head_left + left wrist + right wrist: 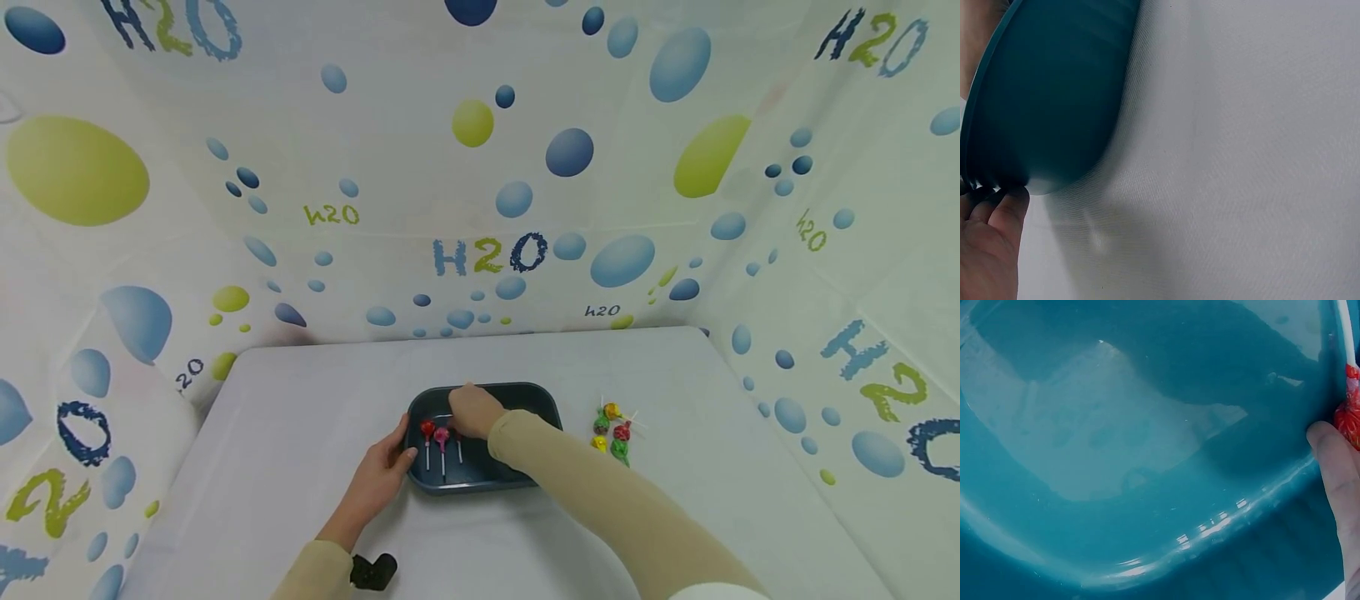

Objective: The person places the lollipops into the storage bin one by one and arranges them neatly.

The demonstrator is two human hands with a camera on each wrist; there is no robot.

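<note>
A dark blue-green tray [480, 483] stands on the white table. My left hand [384, 467] grips its left end, thumb near the front corner and fingers at the side wall. In the left wrist view those fingertips [1011, 209] meet the tray's outer wall [1054, 94]. Inside the tray, a red lollipop [427, 428] and a pink lollipop [442, 437] lie side by side, sticks toward me. Just right of them my right hand [474, 410] reaches down and pinches a lollipop by its red-wrapped head [1349, 422]; the head view hides that head but shows a white stick [460, 452].
Right of the tray, several lollipops [619, 432] in yellow, green and red wrappers lie on the table [315, 400]. A small black object [373, 572] shows beside my left wrist. A cloth backdrop [405, 150] with printed bubbles rises behind and on both sides.
</note>
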